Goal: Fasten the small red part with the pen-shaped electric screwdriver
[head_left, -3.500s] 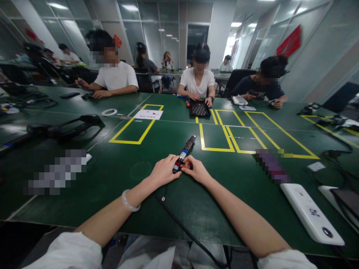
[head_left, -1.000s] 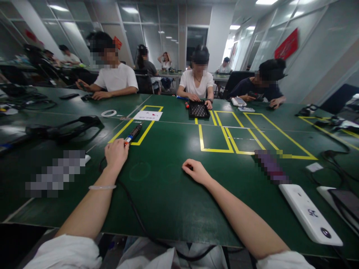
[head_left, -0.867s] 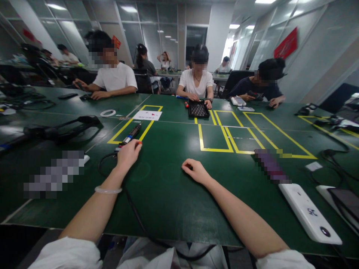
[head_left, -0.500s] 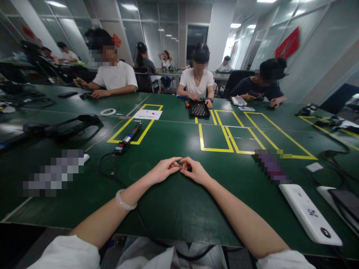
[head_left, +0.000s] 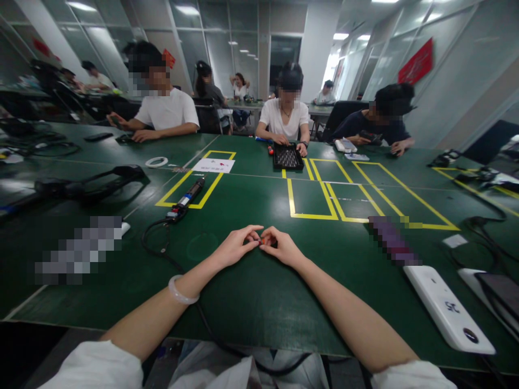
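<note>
Head view: forearms (head_left: 346, 308) angled inward, left hand (head_left: 238, 246) and right hand (head_left: 284, 247) close together, pinched on a small red-orange piece (head_left: 263, 241).

left hand (head_left: 239, 245) and right hand (head_left: 283, 247), fingertips close together over green table (head_left: 259, 302), small orange-red piece (head_left: 263, 241) pinched between; black corded tool (head_left: 186, 199) lies left, crossing yellow tape (head_left: 211, 191)

The left forearm (head_left: 140, 321) slants from the near left and the right forearm (head_left: 352, 310) from the near right, converging toward the far side. The left hand (head_left: 237, 246) and right hand (head_left: 287, 248) meet fingertip to fingertip; whether they touch is hard to tell. The left index finger (head_left: 254, 229) stretches out, other fingers curling toward the thumb (head_left: 250, 247). The right grip is rounder, thumb and index finger bent into a pinch.
</note>
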`<state>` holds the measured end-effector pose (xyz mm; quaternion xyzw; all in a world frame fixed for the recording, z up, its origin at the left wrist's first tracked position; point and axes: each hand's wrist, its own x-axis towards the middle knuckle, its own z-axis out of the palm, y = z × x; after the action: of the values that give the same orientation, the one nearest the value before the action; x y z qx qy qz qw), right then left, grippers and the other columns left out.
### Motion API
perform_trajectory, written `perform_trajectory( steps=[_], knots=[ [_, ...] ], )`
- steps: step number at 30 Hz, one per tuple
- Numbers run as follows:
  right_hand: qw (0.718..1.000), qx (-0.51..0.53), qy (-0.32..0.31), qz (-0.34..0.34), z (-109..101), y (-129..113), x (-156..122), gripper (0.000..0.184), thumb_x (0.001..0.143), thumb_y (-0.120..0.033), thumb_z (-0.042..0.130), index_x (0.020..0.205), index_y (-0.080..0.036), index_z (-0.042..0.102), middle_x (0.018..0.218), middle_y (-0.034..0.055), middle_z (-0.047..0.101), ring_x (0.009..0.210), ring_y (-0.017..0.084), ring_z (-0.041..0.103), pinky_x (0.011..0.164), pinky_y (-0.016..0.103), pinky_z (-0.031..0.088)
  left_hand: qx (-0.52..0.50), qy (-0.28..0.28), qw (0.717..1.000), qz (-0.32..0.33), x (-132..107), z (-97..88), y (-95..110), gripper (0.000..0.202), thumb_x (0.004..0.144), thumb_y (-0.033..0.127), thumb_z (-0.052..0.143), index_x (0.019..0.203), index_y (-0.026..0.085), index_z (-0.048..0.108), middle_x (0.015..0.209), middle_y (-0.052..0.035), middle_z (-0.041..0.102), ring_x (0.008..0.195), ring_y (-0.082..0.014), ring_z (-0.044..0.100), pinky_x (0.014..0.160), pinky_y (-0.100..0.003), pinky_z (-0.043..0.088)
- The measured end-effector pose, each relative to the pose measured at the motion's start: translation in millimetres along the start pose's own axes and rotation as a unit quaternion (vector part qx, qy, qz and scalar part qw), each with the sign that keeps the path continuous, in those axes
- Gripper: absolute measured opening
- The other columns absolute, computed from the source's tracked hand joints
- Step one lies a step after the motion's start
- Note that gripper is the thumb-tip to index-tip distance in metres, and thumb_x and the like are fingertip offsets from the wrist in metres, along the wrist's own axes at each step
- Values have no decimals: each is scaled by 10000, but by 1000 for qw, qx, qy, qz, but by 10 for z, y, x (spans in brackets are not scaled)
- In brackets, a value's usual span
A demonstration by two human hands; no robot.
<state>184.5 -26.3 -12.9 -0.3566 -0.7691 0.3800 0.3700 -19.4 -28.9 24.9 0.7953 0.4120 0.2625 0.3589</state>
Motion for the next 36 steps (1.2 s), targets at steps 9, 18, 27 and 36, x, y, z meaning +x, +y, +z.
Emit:
perform_trajectory(
  steps=[9,18,27,36],
  knots=[
    [999,26,13,41,-31,-8,7,205,907,-369,553,883,-171,603,720,-3,623,633,117,548,615,233,417,56,2,998,17,-24,11,78,319,873,335,558,1174,227,551,994,-22,681,903,-167,641,844,-287,475],
    [995,93,21,42,-6,49,2,278,829,-393,657,989,-187,563,789,-4,639,664,116,562,643,244,442,117,31,992,29,-28,3,64,187,904,360,520,1009,232,606,949,-11,691,880,-169,646,811,-280,470],
    [995,89,33,41,-22,44,11,200,821,-330,645,930,-178,573,779,-8,603,668,109,537,643,244,444,125,72,989,9,8,-107,20,278,926,457,468,1032,218,565,974,-25,682,923,-181,643,839,-305,474],
    [996,68,24,59,-20,45,11,194,824,-330,636,928,-176,578,774,-8,596,668,106,530,645,238,445,426,292,837,-179,-103,-1153,-803,617,859,408,537,1384,124,383,1401,-204,447,1284,-363,424,1045,-484,351]
  ],
)
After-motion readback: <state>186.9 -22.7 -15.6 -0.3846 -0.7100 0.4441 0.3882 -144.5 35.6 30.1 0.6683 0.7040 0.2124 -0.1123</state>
